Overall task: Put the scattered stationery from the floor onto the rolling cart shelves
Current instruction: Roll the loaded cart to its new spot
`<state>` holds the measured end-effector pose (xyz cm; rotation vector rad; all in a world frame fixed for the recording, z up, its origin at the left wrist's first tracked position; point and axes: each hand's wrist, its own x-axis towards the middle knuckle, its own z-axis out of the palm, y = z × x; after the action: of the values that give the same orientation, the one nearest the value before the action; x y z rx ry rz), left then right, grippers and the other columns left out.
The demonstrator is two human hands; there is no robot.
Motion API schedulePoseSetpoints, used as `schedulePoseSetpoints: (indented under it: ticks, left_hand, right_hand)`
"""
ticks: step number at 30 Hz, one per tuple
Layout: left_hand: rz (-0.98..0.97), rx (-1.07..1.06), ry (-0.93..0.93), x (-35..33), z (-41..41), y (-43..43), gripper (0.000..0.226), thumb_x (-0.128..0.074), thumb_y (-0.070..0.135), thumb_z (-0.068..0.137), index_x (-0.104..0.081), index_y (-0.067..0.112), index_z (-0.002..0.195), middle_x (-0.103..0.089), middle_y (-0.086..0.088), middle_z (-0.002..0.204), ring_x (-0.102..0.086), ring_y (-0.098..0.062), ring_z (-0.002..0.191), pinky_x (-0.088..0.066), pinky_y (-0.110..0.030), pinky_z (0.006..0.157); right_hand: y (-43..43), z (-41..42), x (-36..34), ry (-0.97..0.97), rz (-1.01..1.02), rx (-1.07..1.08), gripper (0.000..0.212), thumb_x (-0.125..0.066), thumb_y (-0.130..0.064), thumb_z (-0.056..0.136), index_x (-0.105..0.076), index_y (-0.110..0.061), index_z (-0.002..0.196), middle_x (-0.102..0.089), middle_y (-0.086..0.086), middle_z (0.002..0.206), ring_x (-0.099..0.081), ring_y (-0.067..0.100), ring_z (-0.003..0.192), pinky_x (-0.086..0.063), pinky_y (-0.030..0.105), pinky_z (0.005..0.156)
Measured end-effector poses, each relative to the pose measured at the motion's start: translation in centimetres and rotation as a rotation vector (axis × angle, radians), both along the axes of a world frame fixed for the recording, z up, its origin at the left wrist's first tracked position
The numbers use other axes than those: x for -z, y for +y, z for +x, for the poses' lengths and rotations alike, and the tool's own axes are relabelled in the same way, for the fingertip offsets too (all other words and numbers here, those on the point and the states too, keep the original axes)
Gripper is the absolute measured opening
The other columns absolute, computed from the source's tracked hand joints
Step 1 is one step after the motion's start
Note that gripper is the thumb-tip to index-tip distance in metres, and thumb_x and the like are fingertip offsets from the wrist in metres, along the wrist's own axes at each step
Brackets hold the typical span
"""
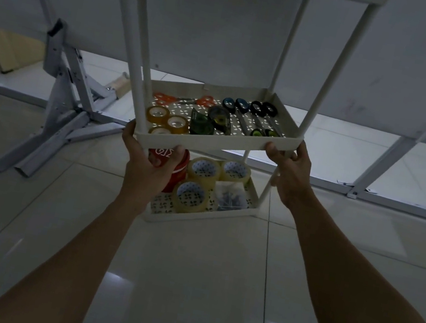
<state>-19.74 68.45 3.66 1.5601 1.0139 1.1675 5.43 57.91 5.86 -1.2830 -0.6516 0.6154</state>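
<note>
both hands on the cart's middle shelf

head view: the white rolling cart (pixel 340 70) stands on the tiled floor (pixel 184 284) in dim light, in front of a pale panel wall (pixel 216 25). the left hand (pixel 149 161) grips the front rim of the middle shelf (pixel 218 142) at its left corner, thumb on the outer face of the rim and fingers curled under it. the right hand (pixel 288 171) grips the same rim at the right corner, thumb up on the rim's edge and fingers wrapped around by the front post.

the stationery lies on the shelves. on the middle shelf, orange scissors (pixel 183 99) lie at the back left, three small tape rolls (pixel 157 114) sit at the front left, two green tape dispensers (pixel 198 123) stand in the middle, and a row of dark-handled scissors (pixel 260 110) fills the right side. on the bottom shelf (pixel 196 216), a red tape roll (pixel 180 170) is partly hidden behind the left hand, three clear packing tape rolls (pixel 191 194) sit beside it, and a clear bag (pixel 229 198) of small dark pieces lies at the right; what they are cannot be told.

a folded grey metal frame (pixel 55 110) lies on the floor to the left of the cart.
</note>
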Motion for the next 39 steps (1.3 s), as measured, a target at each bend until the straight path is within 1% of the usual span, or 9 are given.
schedulePoseSetpoints:
  ticks: [6, 12, 15, 18, 21, 24, 27, 33, 39]
  left_hand:
    - [-0.005, -0.014, 0.015, 0.1, 0.6, 0.8, 0.088, -0.075, 0.051, 0.078, -0.013, 0.045, 0.139, -0.049, 0.005, 0.138, -0.055, -0.039, 0.117, -0.054, -0.05, 0.095]
    - [-0.031, 0.014, 0.069, -0.3, 0.1, 0.1, 0.091, -0.072, 0.051, 0.08, -0.005, 0.044, 0.143, -0.05, -0.001, 0.137, -0.057, -0.036, 0.118, -0.055, -0.046, 0.093]
    - [0.001, 0.025, 0.097, -0.4, -0.2, -0.7, 0.101, -0.074, 0.048, 0.078, -0.003, 0.035, 0.149, -0.043, 0.017, 0.136, -0.05, -0.019, 0.124, -0.05, -0.04, 0.101]
    - [-0.009, -0.024, 0.17, -0.3, -0.8, -2.3, 0.112, -0.08, 0.055, 0.07, -0.006, 0.033, 0.151, -0.034, 0.001, 0.146, -0.035, -0.018, 0.135, -0.041, -0.039, 0.105]
    - [-0.035, 0.018, 0.168, -0.2, -2.1, -4.7, 0.101, -0.079, 0.063, 0.065, -0.016, 0.048, 0.143, -0.039, 0.004, 0.144, -0.041, -0.018, 0.133, -0.044, -0.043, 0.104]
    - [-0.034, 0.068, 0.145, -1.8, -3.3, -7.7, 0.079, -0.076, 0.041, 0.077, -0.021, 0.057, 0.131, -0.042, 0.023, 0.125, -0.044, 0.012, 0.116, -0.042, -0.015, 0.096]
    - [-0.043, 0.14, 0.211, -3.6, -4.2, -10.8, 0.056, -0.07, 0.019, 0.087, -0.032, 0.048, 0.116, -0.037, 0.038, 0.106, -0.039, 0.039, 0.087, -0.034, 0.007, 0.072]
    - [-0.135, 0.232, 0.377, -5.2, -7.3, -14.1, 0.07, -0.071, 0.048, 0.082, -0.042, 0.029, 0.143, -0.04, 0.007, 0.148, -0.041, -0.012, 0.133, -0.04, -0.033, 0.105]
    - [-0.082, 0.174, 0.446, -5.3, -7.5, -16.5, 0.085, -0.072, 0.053, 0.08, -0.024, 0.043, 0.149, -0.047, 0.007, 0.128, -0.049, -0.016, 0.117, -0.045, -0.034, 0.096]
  right_hand:
    - [1.1, 0.8, 1.0, 0.02, 0.013, -0.009, 0.052, -0.077, -0.012, 0.08, -0.055, -0.016, 0.127, -0.066, 0.003, 0.115, -0.063, 0.015, 0.107, -0.048, 0.028, 0.081]
    - [0.9, 0.3, 1.2, -0.003, 0.029, -0.015, 0.059, -0.077, -0.018, 0.081, -0.049, -0.019, 0.134, -0.065, 0.0, 0.118, -0.064, 0.01, 0.103, -0.05, 0.024, 0.084]
    - [0.5, -0.9, 1.6, -0.011, -0.031, 0.029, 0.076, -0.075, -0.033, 0.083, -0.033, -0.026, 0.146, -0.05, -0.007, 0.137, -0.051, 0.01, 0.12, -0.044, 0.021, 0.09]
    - [-0.2, -2.5, 1.8, 0.057, -0.145, 0.163, 0.092, -0.068, -0.05, 0.084, -0.015, -0.024, 0.154, -0.025, 0.002, 0.157, -0.035, 0.022, 0.139, -0.036, 0.029, 0.097]
    - [-1.9, -4.0, 2.0, 0.095, -0.15, 0.251, 0.075, -0.058, -0.049, 0.092, -0.024, -0.021, 0.152, -0.032, 0.007, 0.153, -0.04, 0.021, 0.132, -0.039, 0.023, 0.089]
    - [-4.2, -5.6, 1.4, 0.054, -0.137, 0.229, 0.056, -0.055, -0.039, 0.096, -0.036, -0.018, 0.145, -0.046, 0.003, 0.14, -0.053, 0.007, 0.106, -0.038, 0.012, 0.067]
    - [-6.8, -7.5, 0.3, 0.011, -0.135, 0.177, 0.045, -0.056, -0.033, 0.097, -0.044, -0.017, 0.137, -0.051, 0.004, 0.134, -0.054, -0.002, 0.096, -0.041, 0.01, 0.065]
    - [-11.4, -10.6, -1.4, -0.015, -0.159, 0.114, 0.043, -0.062, -0.033, 0.094, -0.051, -0.017, 0.132, -0.055, 0.001, 0.126, -0.059, 0.005, 0.102, -0.044, 0.014, 0.07]
    - [-13.5, -11.0, -0.2, -0.136, -0.283, 0.044, 0.051, -0.072, -0.041, 0.079, -0.062, -0.019, 0.125, -0.063, 0.002, 0.124, -0.064, 0.022, 0.109, -0.055, 0.035, 0.085]
